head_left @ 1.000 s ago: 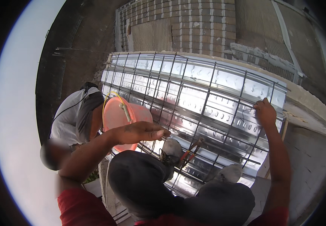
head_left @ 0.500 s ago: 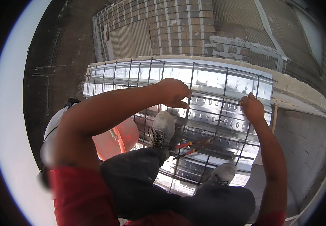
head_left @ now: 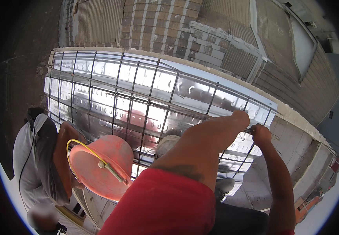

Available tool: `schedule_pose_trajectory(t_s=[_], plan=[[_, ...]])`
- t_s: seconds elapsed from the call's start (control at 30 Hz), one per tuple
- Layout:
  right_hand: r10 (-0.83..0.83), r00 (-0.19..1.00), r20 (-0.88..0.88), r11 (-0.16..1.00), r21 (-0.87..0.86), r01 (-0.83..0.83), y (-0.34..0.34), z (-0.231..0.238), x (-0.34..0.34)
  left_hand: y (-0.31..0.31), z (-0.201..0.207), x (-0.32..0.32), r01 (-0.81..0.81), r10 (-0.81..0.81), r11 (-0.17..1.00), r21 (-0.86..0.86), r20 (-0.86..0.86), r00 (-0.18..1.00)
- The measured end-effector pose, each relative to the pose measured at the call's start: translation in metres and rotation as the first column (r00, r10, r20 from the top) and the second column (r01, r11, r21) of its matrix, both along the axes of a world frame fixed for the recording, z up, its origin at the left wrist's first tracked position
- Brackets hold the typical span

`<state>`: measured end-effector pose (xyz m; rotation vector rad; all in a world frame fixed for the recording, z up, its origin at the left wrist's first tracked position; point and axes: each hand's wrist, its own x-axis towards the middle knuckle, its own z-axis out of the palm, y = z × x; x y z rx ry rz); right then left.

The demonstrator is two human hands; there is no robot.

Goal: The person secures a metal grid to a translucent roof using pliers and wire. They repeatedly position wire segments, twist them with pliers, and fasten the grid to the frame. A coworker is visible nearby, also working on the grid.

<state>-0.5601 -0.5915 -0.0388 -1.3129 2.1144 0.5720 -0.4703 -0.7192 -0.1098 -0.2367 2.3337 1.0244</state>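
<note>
A mesh of thin dark steel bars (head_left: 149, 100) lies over shiny corrugated metal decking (head_left: 191, 88). My left arm reaches across to the mesh's right end. There my left hand (head_left: 240, 116) is bent down over a bar, its fingers hidden beneath the hand. Just beside and nearer, my right hand (head_left: 262, 135) is closed where two bars cross; what its fingers pinch is too small to tell. A loose thin wire end sticks out past it. One dusty shoe (head_left: 167, 145) of mine stands on the mesh, partly behind my left arm.
A pinkish-red bucket (head_left: 102, 164) with a yellow handle stands tilted at the left. Close by it, another person (head_left: 36, 156) in a grey top bends over. A concrete edge (head_left: 295, 117) borders the decking, with tiled roofs (head_left: 157, 27) beyond and a block wall (head_left: 291, 145) at the right.
My left hand has moved right along the mesh to beside my right hand. The view has swung, bringing the bucket and other person further into sight; the red-handled pincers are now hidden.
</note>
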Motion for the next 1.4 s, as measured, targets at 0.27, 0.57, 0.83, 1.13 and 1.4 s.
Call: schedule_pose_trajectory(t_s=[0.27,0.57,0.83,1.13,1.4], plan=[[0.102,0.993,0.054,0.984,0.141,-0.108,-0.021,0.002,-0.004,0.014,-0.011,-0.002,-0.115,0.111,0.991,0.072,0.068,0.992],[0.127,0.972,0.196,0.992,-0.023,-0.125,0.003,0.005,-0.014,-0.027,0.020,0.049,0.074,-0.069,0.997,0.010,-0.274,0.959],[0.211,0.939,0.271,0.895,-0.439,-0.075,0.035,-0.007,-0.016,-0.097,0.048,0.152,-0.121,0.032,0.971,-0.205,-0.390,0.920],[0.072,0.988,0.137,0.750,-0.661,0.037,0.045,-0.015,-0.010,-0.095,0.040,0.173,-0.129,-0.084,0.908,-0.398,-0.476,0.875],[0.054,0.995,0.088,0.703,-0.711,0.025,0.009,-0.013,-0.037,-0.097,0.028,0.154,-0.273,0.035,0.864,-0.422,-0.492,0.870]])
